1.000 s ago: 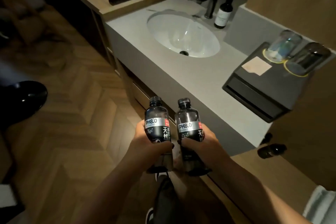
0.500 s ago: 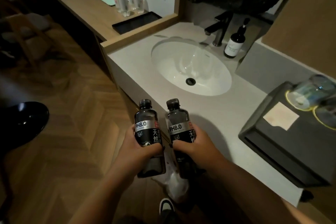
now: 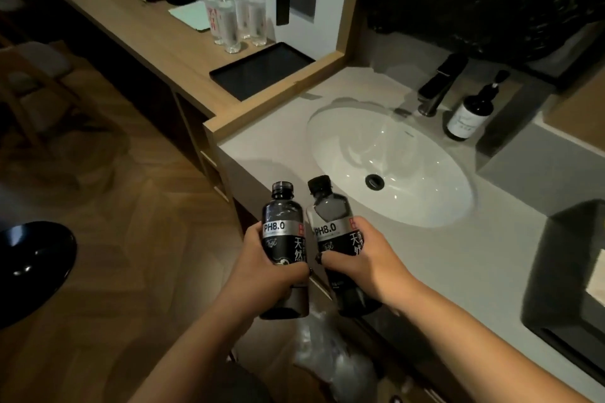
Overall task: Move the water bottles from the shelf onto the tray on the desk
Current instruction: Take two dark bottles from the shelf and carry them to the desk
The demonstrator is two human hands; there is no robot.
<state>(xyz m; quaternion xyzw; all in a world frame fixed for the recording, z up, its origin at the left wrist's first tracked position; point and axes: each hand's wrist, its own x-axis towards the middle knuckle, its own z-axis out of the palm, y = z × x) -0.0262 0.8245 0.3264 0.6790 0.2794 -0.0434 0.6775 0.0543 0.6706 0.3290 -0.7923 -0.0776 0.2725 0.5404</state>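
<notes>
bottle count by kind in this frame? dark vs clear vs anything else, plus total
Dark PH8.0 water bottles: 2, one in the left hand at, one in the right hand at
Clear water bottles on the desk: 4
Dark pump bottle by the faucet: 1
Total: 7

Wooden desk (image 3: pixel 137 26) bears black tray (image 3: pixel 262 70) and clear bottles (image 3: pixel 234 10).

Both dark bottles (image 3: pixel 284 239) read "PH8.0" (silver band).
</notes>
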